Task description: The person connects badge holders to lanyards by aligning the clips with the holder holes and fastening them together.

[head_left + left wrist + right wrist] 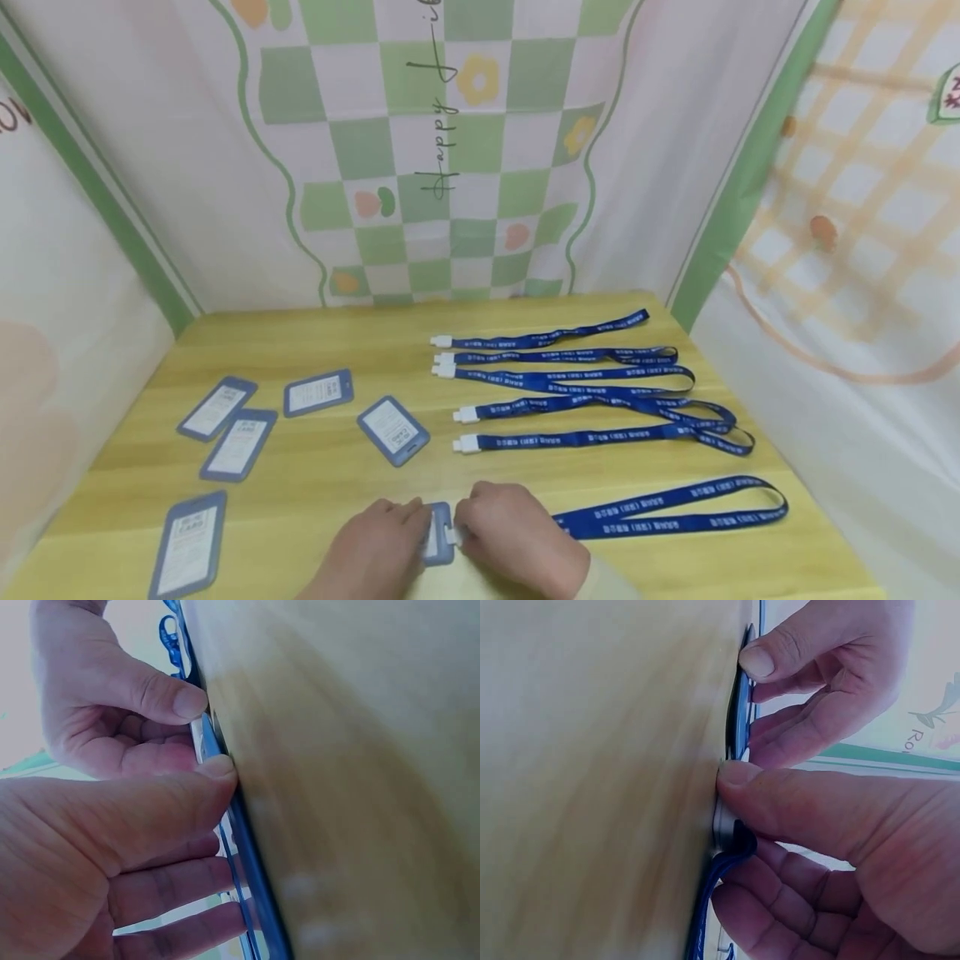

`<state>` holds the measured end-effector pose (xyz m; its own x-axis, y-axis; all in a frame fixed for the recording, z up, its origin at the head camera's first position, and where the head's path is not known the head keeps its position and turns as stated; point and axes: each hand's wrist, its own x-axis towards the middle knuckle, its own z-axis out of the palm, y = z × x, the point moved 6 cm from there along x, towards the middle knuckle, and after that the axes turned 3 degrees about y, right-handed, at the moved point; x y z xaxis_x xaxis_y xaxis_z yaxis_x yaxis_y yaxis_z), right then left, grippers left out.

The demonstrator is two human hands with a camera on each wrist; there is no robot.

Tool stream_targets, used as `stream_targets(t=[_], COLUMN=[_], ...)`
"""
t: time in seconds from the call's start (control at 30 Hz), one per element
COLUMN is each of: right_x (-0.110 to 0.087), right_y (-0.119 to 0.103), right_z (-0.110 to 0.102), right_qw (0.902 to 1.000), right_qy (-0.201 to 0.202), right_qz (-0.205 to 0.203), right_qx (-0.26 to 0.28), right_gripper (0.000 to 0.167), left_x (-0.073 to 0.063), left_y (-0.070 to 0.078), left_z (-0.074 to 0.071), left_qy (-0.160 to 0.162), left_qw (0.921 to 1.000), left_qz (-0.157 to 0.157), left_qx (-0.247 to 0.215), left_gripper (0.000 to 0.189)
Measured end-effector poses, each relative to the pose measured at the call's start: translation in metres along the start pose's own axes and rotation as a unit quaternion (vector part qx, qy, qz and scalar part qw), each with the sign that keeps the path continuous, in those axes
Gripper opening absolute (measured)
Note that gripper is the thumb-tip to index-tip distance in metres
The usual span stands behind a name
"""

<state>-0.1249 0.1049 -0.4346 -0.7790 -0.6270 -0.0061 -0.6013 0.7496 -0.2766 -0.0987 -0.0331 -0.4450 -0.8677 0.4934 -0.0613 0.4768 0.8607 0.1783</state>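
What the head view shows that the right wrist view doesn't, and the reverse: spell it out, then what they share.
Only the head view: the green checkered backdrop and the printed faces of five loose badges.

Only the right wrist view: the left thumbnail, and the blue lanyard bending beside the white clip, a stretch the right hand covers from above.

Both: that hand, the left hand, the badge being joined, the clip, part of the lanyard and the wooden table.

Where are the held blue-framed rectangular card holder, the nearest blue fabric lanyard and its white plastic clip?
Blue-framed rectangular card holder [442, 533], head view: slotted frame end.
Blue fabric lanyard [667, 525], head view: lower strand.
White plastic clip [724, 825], right wrist view: side.
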Motion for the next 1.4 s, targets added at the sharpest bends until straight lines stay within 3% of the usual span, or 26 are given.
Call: stream_targets(t=[0.33,0.8,1.0,1.17,1.4], right_x=[-0.003,-0.004,-0.001,0.004,0.006], right_y=[0.002,0.005,0.005,0.001,-0.003], right_z=[-0.004,-0.004,-0.003,-0.001,0.004], right_qw=[0.9989,0.9983,0.9985,0.9985,0.9982], right_qy=[0.044,0.05,0.051,0.04,-0.004], right_qz=[0.004,0.028,0.021,0.007,0.014], right_qx=[-0.013,-0.011,-0.003,-0.037,-0.058], right_gripper=[0.006,0.009,0.02,0.033,0.034], left_x=[-0.005,-0.006,-0.004,-0.002,0.0], left_y=[0.005,0.003,0.002,0.001,0.0], left_z=[-0.008,-0.009,-0.008,-0.007,-0.003], left_qy=[0.04,0.082,0.077,0.07,0.024], left_qw=[0.9987,0.9956,0.996,0.9968,0.9995], left_qz=[-0.003,0.006,0.01,0.006,-0.006], left_qx=[0.032,0.045,0.045,0.04,0.021], left_gripper=[0.042,0.041,0.042,0.043,0.045])
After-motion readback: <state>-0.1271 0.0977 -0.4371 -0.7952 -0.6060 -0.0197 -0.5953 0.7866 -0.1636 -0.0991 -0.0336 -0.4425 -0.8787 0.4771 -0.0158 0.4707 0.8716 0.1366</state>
